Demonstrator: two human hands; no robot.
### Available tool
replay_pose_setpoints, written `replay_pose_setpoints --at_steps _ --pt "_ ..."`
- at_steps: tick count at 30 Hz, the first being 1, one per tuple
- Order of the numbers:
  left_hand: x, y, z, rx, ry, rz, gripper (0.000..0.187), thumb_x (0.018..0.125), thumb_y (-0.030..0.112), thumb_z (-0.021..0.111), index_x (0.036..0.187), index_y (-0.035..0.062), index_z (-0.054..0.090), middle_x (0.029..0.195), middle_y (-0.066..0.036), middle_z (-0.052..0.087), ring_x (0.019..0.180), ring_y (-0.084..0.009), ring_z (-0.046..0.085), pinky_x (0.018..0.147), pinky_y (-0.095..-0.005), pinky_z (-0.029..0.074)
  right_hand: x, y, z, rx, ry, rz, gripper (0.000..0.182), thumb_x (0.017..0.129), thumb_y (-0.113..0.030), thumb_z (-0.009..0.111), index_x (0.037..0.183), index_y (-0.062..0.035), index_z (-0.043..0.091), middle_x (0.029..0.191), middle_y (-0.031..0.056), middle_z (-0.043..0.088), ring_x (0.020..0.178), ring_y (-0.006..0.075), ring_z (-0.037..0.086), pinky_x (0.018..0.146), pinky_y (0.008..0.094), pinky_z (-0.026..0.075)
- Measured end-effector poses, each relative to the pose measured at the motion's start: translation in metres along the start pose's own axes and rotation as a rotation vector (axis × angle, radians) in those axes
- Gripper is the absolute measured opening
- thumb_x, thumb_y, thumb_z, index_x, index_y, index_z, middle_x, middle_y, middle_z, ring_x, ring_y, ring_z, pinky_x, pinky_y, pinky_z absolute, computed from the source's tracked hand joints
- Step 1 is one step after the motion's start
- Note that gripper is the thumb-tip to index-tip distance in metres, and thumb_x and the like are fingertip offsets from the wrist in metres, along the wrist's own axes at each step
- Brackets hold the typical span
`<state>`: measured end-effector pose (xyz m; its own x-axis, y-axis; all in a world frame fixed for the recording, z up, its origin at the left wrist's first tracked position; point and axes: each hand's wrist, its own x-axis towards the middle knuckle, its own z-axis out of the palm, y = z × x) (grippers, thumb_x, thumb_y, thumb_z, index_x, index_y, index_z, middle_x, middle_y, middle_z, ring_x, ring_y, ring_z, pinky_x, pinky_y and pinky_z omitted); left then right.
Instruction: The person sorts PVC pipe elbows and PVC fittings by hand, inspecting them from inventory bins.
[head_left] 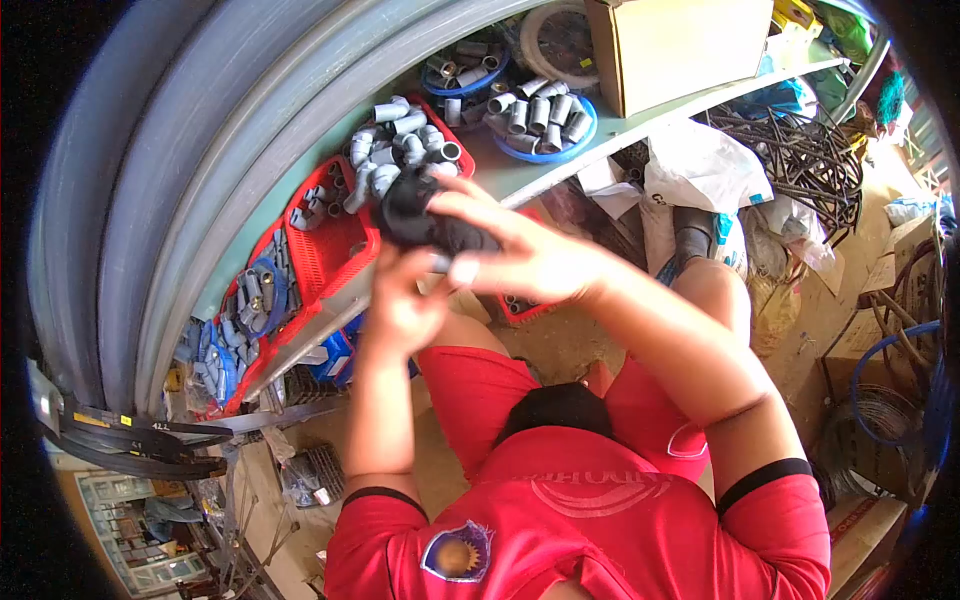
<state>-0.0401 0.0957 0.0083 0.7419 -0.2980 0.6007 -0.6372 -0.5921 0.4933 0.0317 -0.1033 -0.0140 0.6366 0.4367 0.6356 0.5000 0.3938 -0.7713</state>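
Both of my hands are raised in front of the shelf, close together. A dark black object [425,215], blurred by motion, is between them; I cannot make out what it is. My right hand [525,250] has its fingers round the object's right side. Lower on the left, my left hand [408,300] touches its lower edge, with the fingers blurred. Just behind the object, grey pipe fittings [408,123] are heaped in a red basket [335,250].
A blue-rimmed bowl [590,125] of grey fittings and a cardboard box [680,50] stand on the shelf [640,130]. Large grey pipes [200,150] curve along the left. White bags [700,165] and tangled dark rods [800,165] lie at the right.
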Motion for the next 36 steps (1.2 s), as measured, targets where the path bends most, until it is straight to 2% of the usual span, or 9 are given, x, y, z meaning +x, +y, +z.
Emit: replay_pose_setpoints --at_steps 6,10,16,21,22,25,26,30,36 --pt "0.04 0.049 0.039 0.228 -0.162 0.109 0.023 0.077 0.021 0.082 0.09 0.0067 0.07 0.122 -0.022 0.056 0.108 -0.0426 0.057 0.089 -0.0473 0.048 -0.004 -0.024 -0.019 0.091 0.284 0.262 0.031 0.094 -0.028 0.07 0.107 -0.0003 0.065 0.09 0.0071 0.067 0.084 0.0156 0.062 0.079 0.0289 0.049" --pt "0.049 0.075 0.057 0.378 -0.181 0.271 0.017 0.076 0.033 0.079 0.081 0.0192 0.071 0.126 -0.012 0.056 0.121 -0.0344 0.046 0.102 -0.0497 0.029 0.001 -0.039 -0.04 0.547 0.573 0.41 0.034 0.1 -0.034 0.057 0.103 -0.0013 0.069 0.091 0.0045 0.07 0.08 0.0114 0.063 0.076 0.0279 0.051" --pt "0.061 0.043 0.048 0.279 0.162 0.126 0.032 0.075 0.033 0.081 0.093 0.0082 0.072 0.129 -0.015 0.056 0.123 -0.0369 0.045 0.103 -0.0489 0.034 0.002 -0.038 -0.059 1.126 0.199 0.279 0.068 0.099 -0.059 0.039 0.12 0.0001 0.064 0.132 0.0127 0.06 0.11 0.0215 0.063 0.1 0.0389 0.048" --pt "0.064 0.048 0.052 0.251 0.105 0.17 0.021 0.072 0.019 0.078 0.089 0.0078 0.073 0.127 -0.019 0.056 0.116 -0.0374 0.052 0.1 -0.0467 0.036 -0.003 -0.053 -0.058 0.419 0.019 0.101 0.077 0.09 -0.027 0.071 0.152 -0.0003 0.035 0.161 0.0149 0.027 0.151 0.0234 0.019 0.118 0.037 0.026" --pt "0.063 0.052 0.05 0.199 0.047 0.161 0.015 0.071 0.016 0.077 0.083 0.0087 0.072 0.127 -0.018 0.056 0.114 -0.0371 0.053 0.1 -0.0466 0.037 -0.003 -0.052 -0.061 0.308 0.052 0.132 0.092 0.085 -0.015 0.077 0.157 -0.0022 0.021 0.158 0.0155 0.032 0.145 0.023 0.031 0.115 0.0367 0.03" --pt "0.063 0.068 0.054 0.318 0.028 0.209 0.018 0.069 0.021 0.082 0.082 0.0156 0.072 0.129 -0.016 0.055 0.115 -0.0336 0.054 0.105 -0.0533 0.03 -0.006 -0.059 -0.05 0.377 0.217 0.283 0.068 0.089 -0.012 0.074 0.148 -0.0006 0.042 0.122 0.01 0.063 0.106 0.0127 0.06 0.096 0.0278 0.048" --pt "0.062 0.069 0.054 0.32 0.007 0.186 0.017 0.069 0.023 0.082 0.082 0.0181 0.073 0.131 -0.015 0.054 0.115 -0.0318 0.054 0.108 -0.0557 0.025 -0.008 -0.053 -0.044 0.378 0.296 0.279 0.043 0.092 -0.016 0.07 0.129 0.0013 0.059 0.102 0.0048 0.069 0.094 0.0107 0.062 0.089 0.0265 0.05" --pt "0.063 0.077 0.055 0.322 -0.046 0.259 0.019 0.068 0.028 0.083 0.082 0.0188 0.074 0.128 -0.012 0.056 0.115 -0.0298 0.052 0.105 -0.052 0.028 -0.013 -0.05 -0.05 0.257 0.378 0.363 0.034 0.097 -0.031 0.062 0.101 0.0025 0.068 0.092 0.0037 0.068 0.085 0.0085 0.059 0.078 0.0244 0.048" --pt "0.058 0.07 0.05 0.242 -0.115 0.262 0.02 0.065 0.028 0.084 0.081 0.018 0.076 0.128 -0.009 0.058 0.114 -0.0321 0.05 0.101 -0.0506 0.032 -0.012 -0.032 -0.059 0.48 0.629 0.693 0.044 0.094 -0.047 0.062 0.103 -0.0047 0.064 0.089 0.0059 0.064 0.079 0.0158 0.06 0.074 0.0299 0.049"
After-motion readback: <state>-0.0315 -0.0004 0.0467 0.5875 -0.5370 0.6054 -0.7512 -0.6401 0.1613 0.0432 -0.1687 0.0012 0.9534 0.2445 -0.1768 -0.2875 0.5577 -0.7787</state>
